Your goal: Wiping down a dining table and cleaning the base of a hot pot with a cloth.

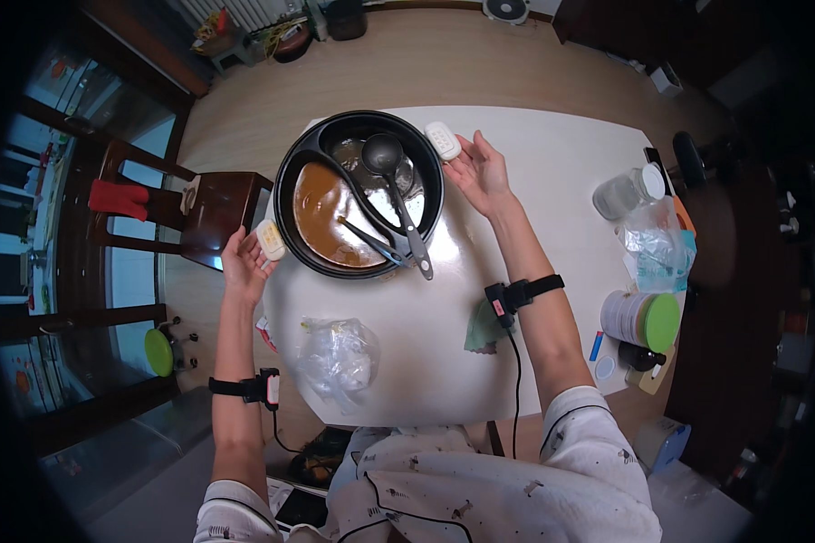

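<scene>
A black divided hot pot (280, 176) is before me at the far left part of the white table. Its curved wall parts an orange-brown broth (316, 197) from a darker liquid (353, 151). A dark ladle (407, 217) and a grey-handled utensil (370, 242) lean in it. My left hand (246, 268) has its fingers under the left cream-coloured handle (271, 239), thumb apart. On the other side, my right hand (481, 173) supports the right handle (442, 141), palm up. Whether the pot's base touches the table cannot be told.
A clear plastic bag (338, 356) and a green cloth (482, 329) lie nearer me on the table (428, 373). Along the right edge stand a glass jar (614, 193), plastic packaging (659, 254) and a green-lidded tub (631, 319). Beyond the left edge is a wooden chair (221, 210).
</scene>
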The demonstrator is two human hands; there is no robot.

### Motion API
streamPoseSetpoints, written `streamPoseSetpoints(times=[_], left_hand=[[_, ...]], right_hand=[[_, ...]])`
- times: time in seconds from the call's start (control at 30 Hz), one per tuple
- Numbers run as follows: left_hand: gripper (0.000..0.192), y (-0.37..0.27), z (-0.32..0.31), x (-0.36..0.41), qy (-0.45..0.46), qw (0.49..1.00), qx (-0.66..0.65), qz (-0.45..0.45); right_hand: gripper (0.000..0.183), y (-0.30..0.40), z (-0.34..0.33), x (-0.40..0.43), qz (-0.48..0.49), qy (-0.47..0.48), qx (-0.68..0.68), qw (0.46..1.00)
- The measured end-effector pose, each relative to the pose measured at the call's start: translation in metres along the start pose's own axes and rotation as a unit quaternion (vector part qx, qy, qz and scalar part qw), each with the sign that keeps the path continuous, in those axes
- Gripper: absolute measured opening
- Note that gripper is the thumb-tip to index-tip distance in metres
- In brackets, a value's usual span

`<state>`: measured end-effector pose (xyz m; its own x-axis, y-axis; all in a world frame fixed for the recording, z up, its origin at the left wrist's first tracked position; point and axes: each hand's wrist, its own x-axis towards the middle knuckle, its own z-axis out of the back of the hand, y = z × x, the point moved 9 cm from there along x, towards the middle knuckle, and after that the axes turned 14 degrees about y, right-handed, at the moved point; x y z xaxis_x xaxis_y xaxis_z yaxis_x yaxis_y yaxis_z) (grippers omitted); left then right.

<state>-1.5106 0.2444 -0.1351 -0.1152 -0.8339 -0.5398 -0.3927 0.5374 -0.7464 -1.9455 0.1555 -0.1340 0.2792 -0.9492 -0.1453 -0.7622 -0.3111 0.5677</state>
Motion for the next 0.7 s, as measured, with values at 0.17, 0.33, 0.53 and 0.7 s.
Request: streamPoseSetpoints(times=[0.17, 0.33, 0.53, 0.7], left_hand=[[0.051, 0.028, -0.047, -0.001, 0.019, 0.999, 0.009, 0.026], [0.055, 0.059, -0.112, 0.001, 0.077, 0.995, 0.044, 0.055], [0.053, 0.088, -0.176, -0.005, 0.118, 0.987, 0.083, 0.065], [0.048, 0.110, -0.208, -0.013, 0.124, 0.984, 0.102, 0.071]], right_hand=[[0.057, 0.039, 0.023, -0.065, 0.026, -0.024, -0.014, 0.999], [0.061, 0.076, 0.065, -0.140, 0.060, -0.063, -0.033, 0.996], [0.063, 0.103, 0.106, -0.214, 0.099, -0.086, -0.026, 0.991], [0.058, 0.111, 0.135, -0.257, 0.160, -0.080, 0.006, 0.984]])
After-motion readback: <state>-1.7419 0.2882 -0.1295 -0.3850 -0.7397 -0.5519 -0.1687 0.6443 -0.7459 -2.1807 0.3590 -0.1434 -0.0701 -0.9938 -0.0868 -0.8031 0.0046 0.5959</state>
